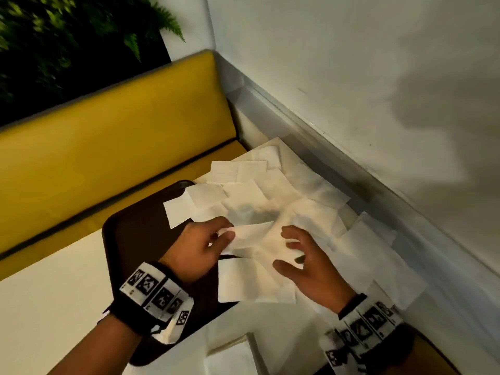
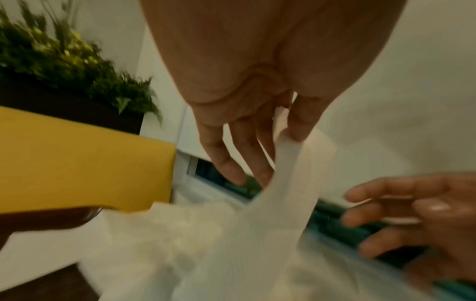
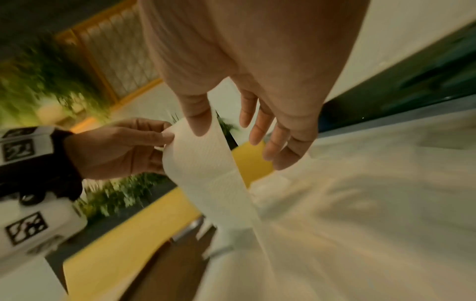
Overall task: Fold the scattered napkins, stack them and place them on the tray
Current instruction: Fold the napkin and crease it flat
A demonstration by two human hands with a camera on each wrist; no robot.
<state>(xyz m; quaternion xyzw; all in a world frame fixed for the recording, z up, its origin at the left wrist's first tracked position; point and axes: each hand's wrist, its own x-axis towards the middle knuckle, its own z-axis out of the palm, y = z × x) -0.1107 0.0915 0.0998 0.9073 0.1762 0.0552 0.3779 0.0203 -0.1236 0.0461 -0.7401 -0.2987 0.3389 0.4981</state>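
Several white napkins [image 1: 273, 196] lie scattered over the table's far right part. My left hand [image 1: 201, 244] pinches the edge of one white napkin [image 1: 250, 235] between thumb and forefinger and holds it lifted above the pile; the same napkin [image 2: 291, 183] hangs down in the left wrist view and shows again as a raised napkin [image 3: 206, 163] in the right wrist view. My right hand [image 1: 305, 259] hovers just right of it with fingers spread, holding nothing. A dark brown tray [image 1: 140, 239] lies to the left, partly under napkins and my left wrist.
A yellow bench [image 1: 113, 147] runs behind the table, with green plants [image 1: 54, 36] above it. A white wall [image 1: 351, 77] and its grey ledge [image 1: 338, 147] close off the right side. The cream table [image 1: 54, 299] shows bare at the near left. More white napkins [image 1: 230, 355] lie at the near edge.
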